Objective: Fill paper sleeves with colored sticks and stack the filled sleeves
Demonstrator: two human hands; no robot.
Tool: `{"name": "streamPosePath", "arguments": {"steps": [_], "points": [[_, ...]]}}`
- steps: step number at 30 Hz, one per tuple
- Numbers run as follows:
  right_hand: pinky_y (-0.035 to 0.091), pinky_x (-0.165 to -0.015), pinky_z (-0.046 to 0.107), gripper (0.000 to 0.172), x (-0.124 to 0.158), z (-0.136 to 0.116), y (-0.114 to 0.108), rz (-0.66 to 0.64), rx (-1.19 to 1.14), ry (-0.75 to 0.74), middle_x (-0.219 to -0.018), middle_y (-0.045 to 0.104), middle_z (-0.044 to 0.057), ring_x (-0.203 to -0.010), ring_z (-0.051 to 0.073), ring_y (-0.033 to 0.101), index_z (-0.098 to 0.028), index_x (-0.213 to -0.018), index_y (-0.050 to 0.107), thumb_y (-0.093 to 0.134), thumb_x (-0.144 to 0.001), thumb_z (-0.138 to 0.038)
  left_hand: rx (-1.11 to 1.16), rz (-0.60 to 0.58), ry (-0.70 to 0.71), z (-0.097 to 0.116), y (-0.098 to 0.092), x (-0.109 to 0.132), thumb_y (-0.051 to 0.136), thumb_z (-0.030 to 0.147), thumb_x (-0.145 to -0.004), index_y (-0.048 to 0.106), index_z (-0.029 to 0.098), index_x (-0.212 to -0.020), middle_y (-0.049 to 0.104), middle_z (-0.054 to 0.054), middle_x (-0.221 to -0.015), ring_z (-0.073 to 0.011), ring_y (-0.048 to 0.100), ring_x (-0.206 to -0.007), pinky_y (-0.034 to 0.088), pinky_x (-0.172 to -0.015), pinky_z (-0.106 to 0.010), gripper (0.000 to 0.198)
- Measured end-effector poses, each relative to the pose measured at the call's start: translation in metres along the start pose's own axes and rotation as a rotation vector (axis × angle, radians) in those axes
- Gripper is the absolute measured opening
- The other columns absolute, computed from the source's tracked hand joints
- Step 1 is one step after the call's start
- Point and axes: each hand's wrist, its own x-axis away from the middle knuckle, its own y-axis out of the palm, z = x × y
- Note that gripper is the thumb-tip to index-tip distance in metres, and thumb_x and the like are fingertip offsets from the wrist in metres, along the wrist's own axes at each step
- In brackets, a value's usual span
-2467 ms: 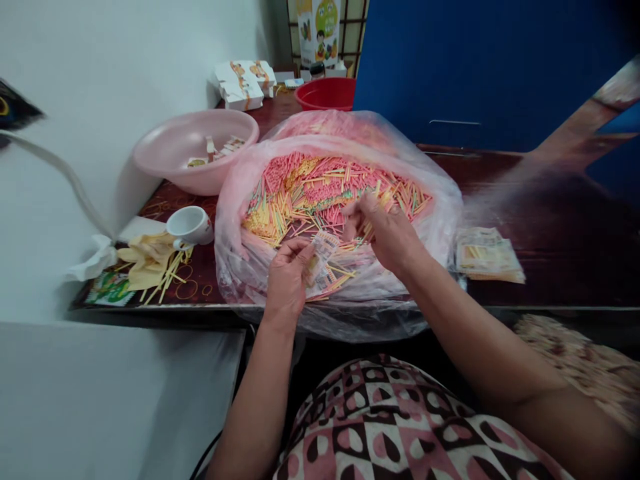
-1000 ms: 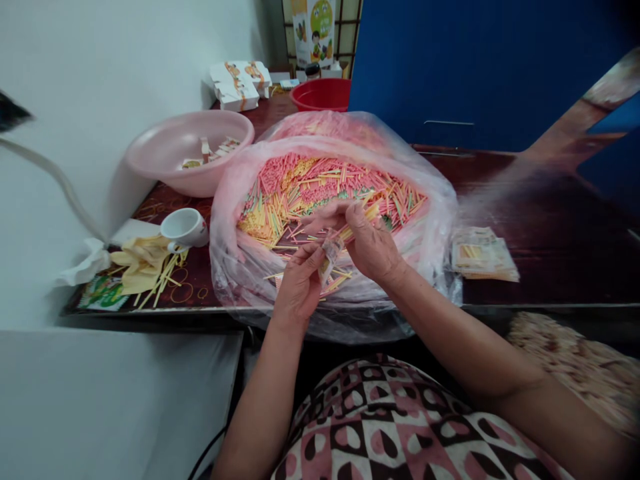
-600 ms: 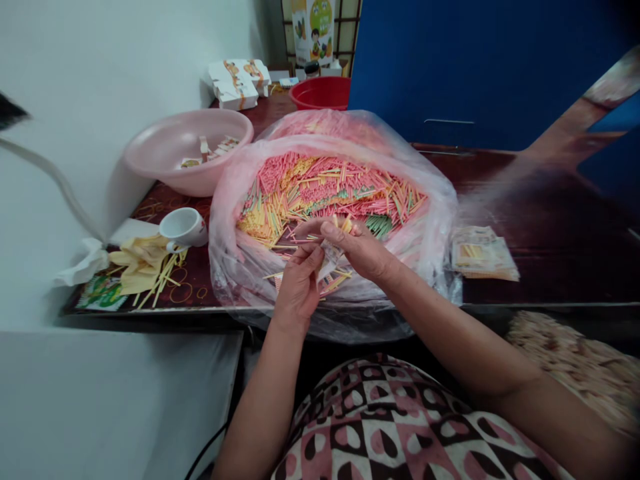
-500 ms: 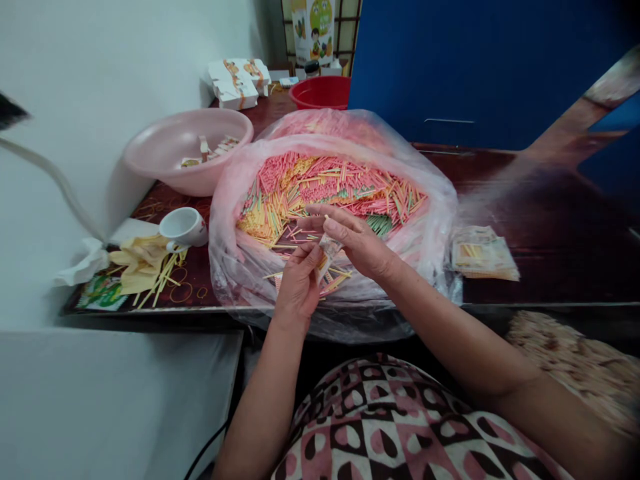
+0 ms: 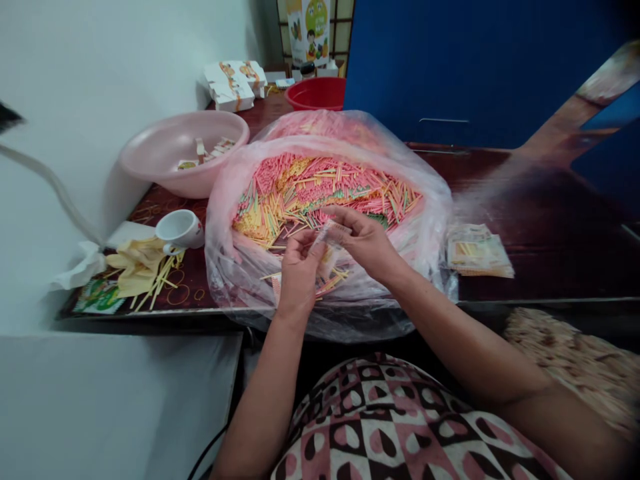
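The left hand (image 5: 300, 277) and right hand (image 5: 364, 243) pinch a small printed packet (image 5: 333, 233) — it sits between their fingertips.

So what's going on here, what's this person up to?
A person is holding a small printed packet between their left hand and right hand, just above a big plastic bag full of thin pink, yellow and green sticks. Beside the bag on the table are a pink basin with some pieces in it, a white cup and, to the right, a stack of packets.
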Motion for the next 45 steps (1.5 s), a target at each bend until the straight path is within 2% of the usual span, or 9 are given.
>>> {"name": "streamPosePath", "arguments": {"steps": [4, 11, 18, 23, 29, 32, 35, 40, 45], "points": [[0.057, -0.085, 0.032, 0.05, -0.002, 0.002, -0.003, 0.039, -0.153, -0.005, -0.106, 0.076, 0.001, -0.093, 0.016, 0.069, -0.027, -0.123, 0.071, 0.081, -0.076, -0.04, -0.002, -0.065, -0.111, 0.002, 0.001, 0.004, 0.092, 0.02, -0.067, 0.071, 0.02, -0.104, 0.076, -0.001, -0.102, -0.014, 0.069, -0.091, 0.053, -0.088, -0.026, 0.043], [0.049, -0.068, 0.028, 0.033, 0.009, 0.01, 0.002, 0.028, -0.045, 0.091, -0.074, 0.069, -0.001, -0.071, 0.015, 0.06, -0.019, -0.076, 0.072, 0.078, -0.077, -0.052, -0.072, -0.046, -0.019, -0.002, 0.0, 0.004, 0.094, 0.033, -0.066, 0.073, 0.019, -0.093, 0.078, 0.0, -0.088, -0.0127, 0.07, -0.078, 0.054, -0.08, -0.025, 0.038], [0.05, -0.074, 0.026, 0.035, 0.02, 0.016, -0.005, 0.027, 0.016, 0.027, -0.084, 0.072, -0.001, -0.082, 0.016, 0.064, -0.02, -0.082, 0.074, 0.073, -0.079, -0.055, -0.257, -0.058, 0.038, -0.01, 0.005, 0.003, 0.093, 0.041, -0.064, 0.071, 0.018, -0.083, 0.076, 0.0, -0.082, -0.0144, 0.069, -0.076, 0.056, -0.078, -0.028, 0.037], [0.051, -0.076, 0.029, 0.043, 0.044, 0.009, -0.067, 0.229, 0.082, -0.009, -0.083, 0.071, -0.001, -0.079, 0.017, 0.063, -0.022, -0.087, 0.074, 0.071, -0.08, -0.064, -0.512, -0.093, 0.152, 0.0, 0.001, 0.011, 0.082, 0.039, -0.076, 0.07, 0.021, -0.103, 0.075, -0.003, -0.103, -0.0164, 0.07, -0.089, 0.057, -0.083, -0.029, 0.035], [0.053, -0.076, 0.035, 0.033, 0.072, 0.004, -0.179, 0.525, 0.508, -0.04, -0.087, 0.075, 0.003, -0.077, 0.02, 0.064, -0.021, -0.101, 0.077, 0.065, -0.087, -0.049, -0.977, -0.07, 0.361, 0.022, -0.04, 0.018, 0.071, 0.043, -0.088, 0.075, 0.023, -0.098, 0.076, -0.002, -0.096, -0.0215, 0.069, -0.092, 0.053, -0.093, -0.037, 0.022], [0.052, -0.095, 0.048, 0.031, 0.079, 0.019, -0.208, 0.601, 0.99, -0.003, -0.106, 0.078, 0.013, -0.098, 0.03, 0.069, -0.019, -0.104, 0.078, 0.062, -0.087, -0.039, -1.207, -0.145, 0.496, 0.022, -0.057, 0.017, 0.065, 0.04, -0.09, 0.076, 0.025, -0.087, 0.076, -0.004, -0.092, -0.0263, 0.069, -0.093, 0.052, -0.093, -0.042, 0.019], [0.043, -0.11, 0.061, 0.042, 0.08, 0.035, -0.221, 0.66, 1.299, 0.01, -0.14, 0.067, 0.021, -0.13, 0.039, 0.061, -0.016, -0.12, 0.073, 0.065, -0.082, -0.033, -1.351, -0.195, 0.503, 0.012, -0.067, 0.013, 0.063, 0.037, -0.09, 0.076, 0.024, -0.086, 0.076, -0.007, -0.094, -0.0294, 0.067, -0.097, 0.049, -0.096, -0.045, 0.019], [0.046, -0.113, 0.059, 0.043, 0.074, 0.029, -0.211, 0.695, 1.242, -0.216, -0.141, 0.066, 0.022, -0.135, 0.037, 0.061, -0.014, -0.126, 0.07, 0.063, -0.088, -0.033, -1.486, -0.226, 0.481, 0.002, -0.069, 0.003, 0.067, 0.032, -0.089, 0.076, 0.022, -0.09, 0.073, -0.011, -0.099, -0.0303, 0.063, -0.098, 0.047, -0.094, -0.045, 0.013], [0.056, -0.097, 0.04, 0.025, 0.058, 0.01, -0.13, 0.203, 0.902, -0.346, -0.113, 0.08, 0.01, -0.106, 0.023, 0.074, -0.023, -0.113, 0.076, 0.058, -0.1, -0.034, -1.621, -0.263, 0.425, 0.005, -0.062, -0.002, 0.065, 0.022, -0.091, 0.073, 0.02, -0.083, 0.071, -0.009, -0.093, -0.0293, 0.063, -0.096, 0.048, -0.091, -0.043, 0.011]]}}
